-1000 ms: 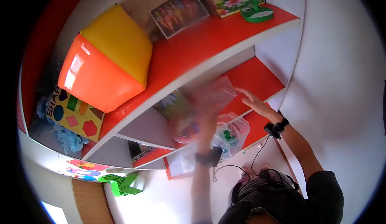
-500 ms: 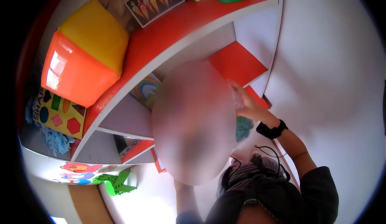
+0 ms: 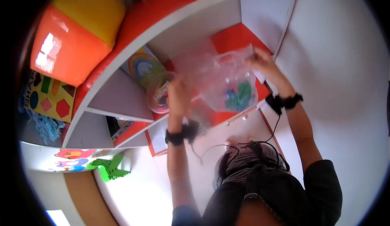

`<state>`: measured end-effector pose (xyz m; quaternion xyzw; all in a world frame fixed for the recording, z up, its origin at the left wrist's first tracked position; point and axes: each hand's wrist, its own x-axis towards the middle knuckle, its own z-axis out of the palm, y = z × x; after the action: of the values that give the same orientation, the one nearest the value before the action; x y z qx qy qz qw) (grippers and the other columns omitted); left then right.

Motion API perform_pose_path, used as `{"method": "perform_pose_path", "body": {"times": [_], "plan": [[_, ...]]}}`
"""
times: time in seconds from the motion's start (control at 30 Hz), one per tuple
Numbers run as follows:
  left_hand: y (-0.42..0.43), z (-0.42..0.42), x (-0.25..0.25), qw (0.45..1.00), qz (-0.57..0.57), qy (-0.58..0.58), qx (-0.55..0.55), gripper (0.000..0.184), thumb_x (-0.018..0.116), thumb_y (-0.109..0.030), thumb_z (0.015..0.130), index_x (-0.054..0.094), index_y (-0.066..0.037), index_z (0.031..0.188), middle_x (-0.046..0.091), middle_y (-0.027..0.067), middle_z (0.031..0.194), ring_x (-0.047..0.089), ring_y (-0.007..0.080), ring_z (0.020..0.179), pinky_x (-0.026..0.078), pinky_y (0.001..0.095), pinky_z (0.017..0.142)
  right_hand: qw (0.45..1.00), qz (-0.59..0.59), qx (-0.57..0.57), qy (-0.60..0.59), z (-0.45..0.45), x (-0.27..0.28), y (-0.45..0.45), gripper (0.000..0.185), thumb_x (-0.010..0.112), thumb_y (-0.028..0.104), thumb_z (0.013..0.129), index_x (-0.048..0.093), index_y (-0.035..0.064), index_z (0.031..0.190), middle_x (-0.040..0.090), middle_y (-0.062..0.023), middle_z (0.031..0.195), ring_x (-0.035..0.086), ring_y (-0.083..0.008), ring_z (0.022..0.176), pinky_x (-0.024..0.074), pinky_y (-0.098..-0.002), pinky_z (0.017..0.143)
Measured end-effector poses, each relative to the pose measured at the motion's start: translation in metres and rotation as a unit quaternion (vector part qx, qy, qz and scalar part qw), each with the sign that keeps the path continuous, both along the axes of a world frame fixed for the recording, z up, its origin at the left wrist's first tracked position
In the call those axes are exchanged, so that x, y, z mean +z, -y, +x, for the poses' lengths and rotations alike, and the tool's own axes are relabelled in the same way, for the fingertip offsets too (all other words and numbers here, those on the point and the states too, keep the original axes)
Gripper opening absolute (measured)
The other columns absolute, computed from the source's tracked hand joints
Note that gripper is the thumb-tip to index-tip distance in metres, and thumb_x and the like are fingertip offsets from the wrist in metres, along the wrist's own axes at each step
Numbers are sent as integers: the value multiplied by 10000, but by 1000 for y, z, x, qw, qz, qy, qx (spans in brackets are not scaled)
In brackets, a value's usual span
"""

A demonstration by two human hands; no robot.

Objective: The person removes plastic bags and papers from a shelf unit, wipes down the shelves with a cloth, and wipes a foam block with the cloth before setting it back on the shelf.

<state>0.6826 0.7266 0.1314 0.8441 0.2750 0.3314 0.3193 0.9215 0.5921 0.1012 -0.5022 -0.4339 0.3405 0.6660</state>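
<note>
A clear plastic bag (image 3: 221, 69) is spread between my hands above the red shelf, with green and blue pieces (image 3: 239, 97) in its lower part. My right hand (image 3: 263, 61) is closed on the bag's upper right corner. At the bag's left side is my left hand (image 3: 178, 96), smeared by motion, so its grip is unclear. Just behind that hand, a round clear tub (image 3: 157, 96) with a printed label stands in the shelf. A dark band circles each wrist.
A curved red-and-white shelf unit (image 3: 162, 27) arches around the bag. On it are a yellow-and-orange cube (image 3: 77, 31), a shapes board (image 3: 49, 96) and a rainbow picture (image 3: 142, 67). A white wall (image 3: 337, 84) rises on the right. Green stacked chairs (image 3: 109, 167) stand at lower left.
The large blurred oval in the middle has gone, uncovering the bag, tub and my left hand. My right hand is a little higher and farther right. The view has shifted slightly.
</note>
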Motion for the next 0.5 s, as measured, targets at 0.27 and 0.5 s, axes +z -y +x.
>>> {"method": "perform_pose_path", "body": {"times": [0.27,0.5], "plan": [[21,-10,6,997,40,59,19,257,567,-53,762,557,-25,1018,588,125,828,556,221,690,443,297,628,951,-28,-222,213,126,31,-87,299,633,269,762,591,9,901,564,-39,694,524,-97,641,428,-223,533],[111,-106,-218,974,-164,-154,-37,331,548,-152,786,513,-42,1097,572,141,1001,529,279,956,409,368,824,943,54,-267,191,167,-61,-79,506,557,162,825,318,4,1242,437,-150,1168,485,-237,1034,426,-338,862]]}}
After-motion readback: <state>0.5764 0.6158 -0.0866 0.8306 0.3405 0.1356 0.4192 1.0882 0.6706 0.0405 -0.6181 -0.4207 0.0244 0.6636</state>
